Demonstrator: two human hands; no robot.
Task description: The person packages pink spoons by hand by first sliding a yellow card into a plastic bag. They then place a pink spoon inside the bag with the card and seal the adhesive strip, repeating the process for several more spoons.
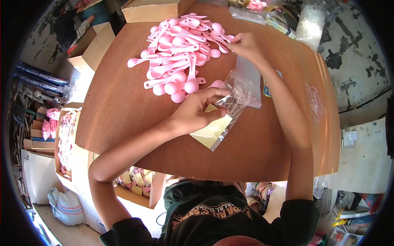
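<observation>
Two bare hands work the brown wooden tabletop (pixel 123 106): the left hand (pixel 197 112) pinches a clear plastic bag (pixel 230 107) with yellow card insert near centre, mouth held open, while the right hand (pixel 245 46), fingers closed, picks at the far pile of pink plastic spoons (pixel 180 53).

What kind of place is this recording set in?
Probably a small packing workshop: a pile of pink spoons on a wooden table, clear bags in hand, and cardboard boxes around on the floor.
</observation>
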